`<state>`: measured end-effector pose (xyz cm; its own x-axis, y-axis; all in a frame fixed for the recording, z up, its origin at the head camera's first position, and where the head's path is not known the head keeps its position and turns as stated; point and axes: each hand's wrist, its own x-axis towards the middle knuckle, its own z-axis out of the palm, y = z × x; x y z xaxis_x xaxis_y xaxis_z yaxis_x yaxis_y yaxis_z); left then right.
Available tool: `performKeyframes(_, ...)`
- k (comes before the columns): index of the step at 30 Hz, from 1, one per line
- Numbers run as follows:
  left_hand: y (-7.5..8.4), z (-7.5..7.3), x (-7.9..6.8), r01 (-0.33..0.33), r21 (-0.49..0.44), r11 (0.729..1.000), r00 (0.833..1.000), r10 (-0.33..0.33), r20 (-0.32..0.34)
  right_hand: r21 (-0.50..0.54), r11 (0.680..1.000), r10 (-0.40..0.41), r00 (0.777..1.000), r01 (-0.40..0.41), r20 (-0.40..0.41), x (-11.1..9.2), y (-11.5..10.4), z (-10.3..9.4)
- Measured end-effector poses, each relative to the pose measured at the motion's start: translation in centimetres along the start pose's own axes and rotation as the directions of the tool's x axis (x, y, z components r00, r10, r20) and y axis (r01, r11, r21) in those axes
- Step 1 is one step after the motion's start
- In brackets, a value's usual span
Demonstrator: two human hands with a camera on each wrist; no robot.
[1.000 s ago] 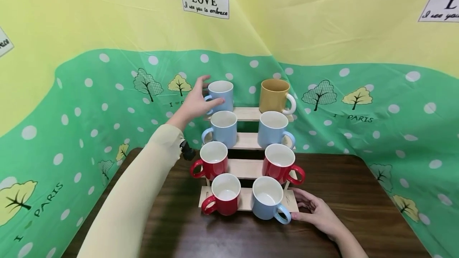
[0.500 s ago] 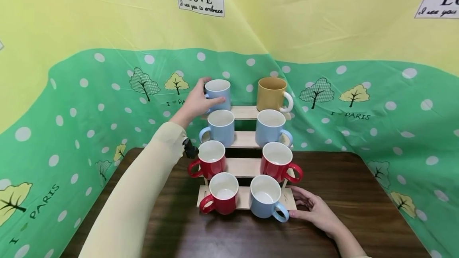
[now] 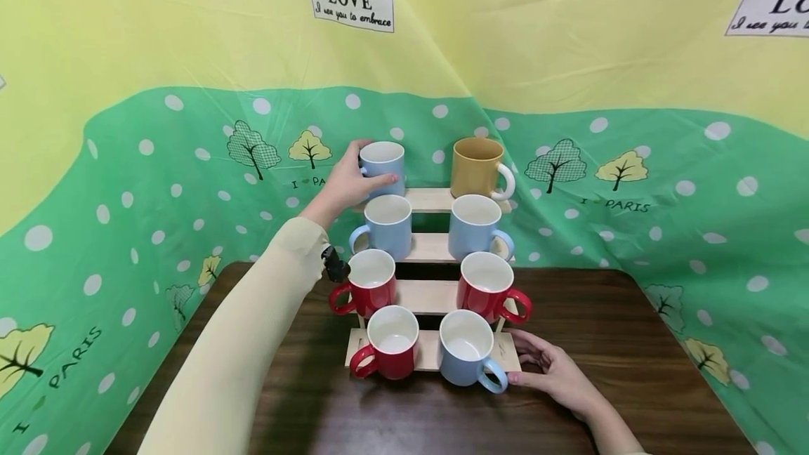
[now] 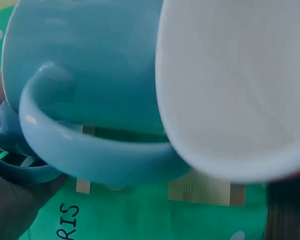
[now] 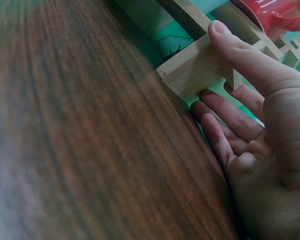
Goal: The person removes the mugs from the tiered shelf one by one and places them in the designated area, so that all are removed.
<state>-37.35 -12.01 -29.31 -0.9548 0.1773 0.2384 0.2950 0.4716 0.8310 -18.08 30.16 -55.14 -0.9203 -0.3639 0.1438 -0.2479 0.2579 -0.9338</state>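
Note:
At the top left of a stepped wooden rack (image 3: 428, 351), my left hand (image 3: 344, 182) grips a light blue mug (image 3: 395, 167), its thumb across the front and its fingers on the far side. In the left wrist view that mug's handle (image 4: 27, 173) shows beside the hand, mostly hidden behind another blue mug (image 4: 90, 60) on the step below. My right hand (image 3: 559, 378) holds the right end of the rack's lowest step. The right wrist view shows the thumb (image 5: 240, 52) against the wooden board (image 5: 192, 70) and the other fingers curled beside and behind it.
A mustard mug (image 3: 475, 167) with a white handle stands top right. Below are two blue mugs, then two red mugs (image 3: 483, 293), then a red mug (image 3: 393, 350) and a blue mug (image 3: 466, 350). The rack stands on a dark wooden table (image 3: 581, 314) before a patterned cloth (image 3: 442, 107).
The left hand's raised, spread fingers have closed in around the top left blue mug, covering more of its handle. The right hand keeps its place on the rack. The head view has shifted slightly.

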Motion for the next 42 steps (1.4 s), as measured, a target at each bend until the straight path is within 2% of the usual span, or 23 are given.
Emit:
performKeyframes(13, 0.4, 0.1, -0.3, 0.004, 0.021, 1.0, 0.999, -0.004, -0.035, -0.006, 1.0, 0.018, 1.0, -0.018, -0.009, -0.2, -0.2, 0.1)
performKeyframes(21, 0.1, -0.3, -0.7, -0.038, 0.001, 0.999, 0.999, 0.038, -0.031, -0.012, 1.0, 0.023, 1.0, -0.023, -0.011, -0.3, -0.2, 0.2)
performKeyframes(27, 0.3, -1.6, -1.4, -0.11, -0.031, 0.993, 0.992, 0.107, -0.073, -0.013, 0.999, 0.03, 0.999, -0.031, -0.012, -0.2, -0.3, 0.2)
performKeyframes(31, 0.8, -2.8, -2.1, -0.155, -0.012, 0.988, 0.984, 0.153, -0.087, -0.015, 0.999, 0.03, 0.999, -0.03, -0.015, -0.2, -0.4, 0.2)
performKeyframes(42, 0.8, -5.1, -4.9, -0.209, 0.045, 0.977, 0.969, 0.213, -0.125, -0.025, 0.998, 0.052, 0.999, -0.052, -0.015, -0.2, -0.5, 0.2)
